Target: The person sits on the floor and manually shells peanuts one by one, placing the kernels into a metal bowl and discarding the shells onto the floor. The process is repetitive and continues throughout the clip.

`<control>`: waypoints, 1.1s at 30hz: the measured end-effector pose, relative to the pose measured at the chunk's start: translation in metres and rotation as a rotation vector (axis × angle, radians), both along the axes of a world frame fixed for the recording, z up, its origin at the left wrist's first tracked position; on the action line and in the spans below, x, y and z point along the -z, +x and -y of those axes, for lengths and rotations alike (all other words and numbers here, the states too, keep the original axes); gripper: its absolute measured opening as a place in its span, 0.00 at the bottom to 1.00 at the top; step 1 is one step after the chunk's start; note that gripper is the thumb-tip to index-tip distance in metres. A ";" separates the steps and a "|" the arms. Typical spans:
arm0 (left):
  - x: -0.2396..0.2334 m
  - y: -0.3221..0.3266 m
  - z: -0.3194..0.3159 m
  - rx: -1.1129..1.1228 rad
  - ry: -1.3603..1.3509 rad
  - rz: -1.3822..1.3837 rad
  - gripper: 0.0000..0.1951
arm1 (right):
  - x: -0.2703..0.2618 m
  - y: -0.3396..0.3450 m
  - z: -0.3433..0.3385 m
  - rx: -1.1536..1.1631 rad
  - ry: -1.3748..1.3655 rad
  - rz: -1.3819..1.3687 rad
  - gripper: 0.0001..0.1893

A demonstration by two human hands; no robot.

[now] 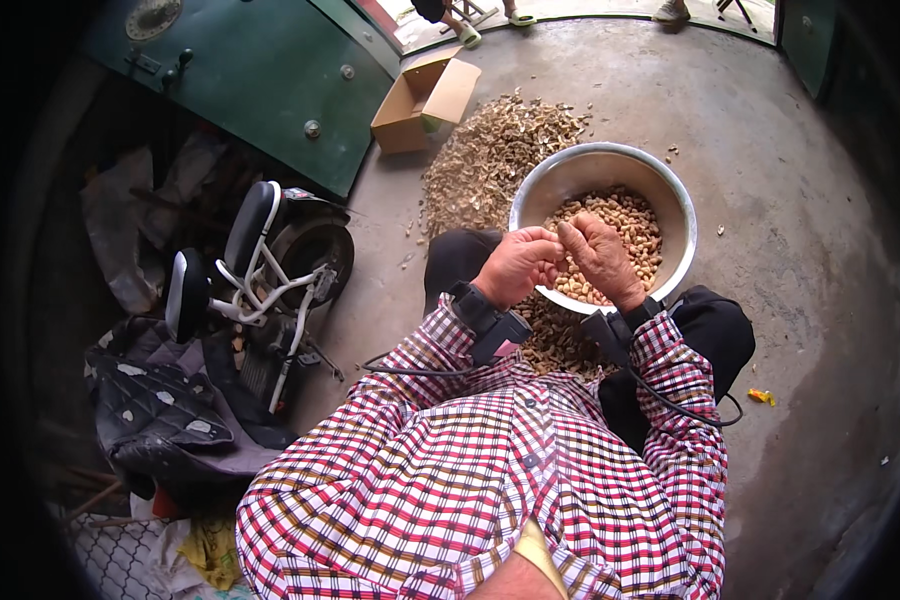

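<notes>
My left hand point(520, 264) and my right hand point(602, 256) meet at the fingertips over the near left part of a large metal basin point(679, 187). Thumbs and fingers are bent close together. Whatever may be pinched between them is too small and hidden to make out. Unshelled peanuts point(619, 210) cover the bottom of the basin, just below my hands. Empty peanut shells point(487, 161) lie in a wide heap on the floor along the basin's left side. More shells point(562, 337) are piled between my legs, under my wrists.
An open cardboard box point(401, 112) stands beyond the shell heap, near a green metal door point(270, 82). To the left is a small scooter point(270, 262) with a quilted cover point(165, 405) beside it. A yellow wrapper point(761, 397) lies at right. Other people's feet point(469, 34) show at the doorway.
</notes>
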State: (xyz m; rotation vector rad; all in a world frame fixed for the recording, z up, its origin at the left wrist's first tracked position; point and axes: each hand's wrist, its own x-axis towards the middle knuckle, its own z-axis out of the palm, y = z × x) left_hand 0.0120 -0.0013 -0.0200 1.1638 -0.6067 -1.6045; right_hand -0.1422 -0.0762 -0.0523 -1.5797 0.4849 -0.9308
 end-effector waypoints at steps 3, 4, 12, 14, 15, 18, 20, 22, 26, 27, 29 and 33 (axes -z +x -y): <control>0.006 -0.001 0.000 -0.022 -0.028 0.007 0.05 | 0.002 0.001 -0.002 0.030 0.003 -0.031 0.15; 0.008 -0.002 0.000 -0.030 -0.032 0.006 0.05 | 0.005 0.003 -0.002 0.050 -0.001 -0.039 0.15; 0.009 -0.005 0.001 -0.133 0.009 -0.043 0.04 | 0.018 0.016 -0.006 0.138 0.081 0.021 0.15; 0.011 -0.008 0.002 -0.151 -0.004 -0.052 0.05 | 0.016 0.014 -0.006 0.158 0.126 -0.005 0.14; 0.012 -0.010 0.002 -0.159 -0.016 -0.058 0.05 | 0.014 0.013 -0.006 0.167 0.150 -0.017 0.14; 0.015 -0.007 0.002 -0.173 -0.053 -0.045 0.06 | 0.007 0.012 -0.003 0.235 0.013 -0.062 0.14; 0.012 -0.004 0.001 -0.181 -0.074 -0.032 0.06 | 0.008 0.015 -0.002 0.263 -0.060 -0.090 0.14; 0.009 -0.004 0.000 -0.190 -0.091 -0.034 0.07 | 0.010 0.015 0.000 0.273 -0.086 -0.075 0.13; 0.004 -0.010 0.010 -0.172 -0.081 0.000 0.08 | 0.002 0.008 0.005 0.296 -0.072 -0.033 0.11; 0.004 -0.006 0.013 -0.151 -0.090 0.001 0.08 | -0.004 0.007 0.004 0.303 -0.071 -0.036 0.11; 0.001 -0.001 0.016 -0.126 -0.093 0.034 0.09 | -0.011 0.006 0.003 0.337 -0.117 -0.050 0.09; -0.002 0.002 0.015 -0.106 -0.093 0.131 0.12 | -0.002 0.008 0.011 0.428 -0.264 -0.064 0.07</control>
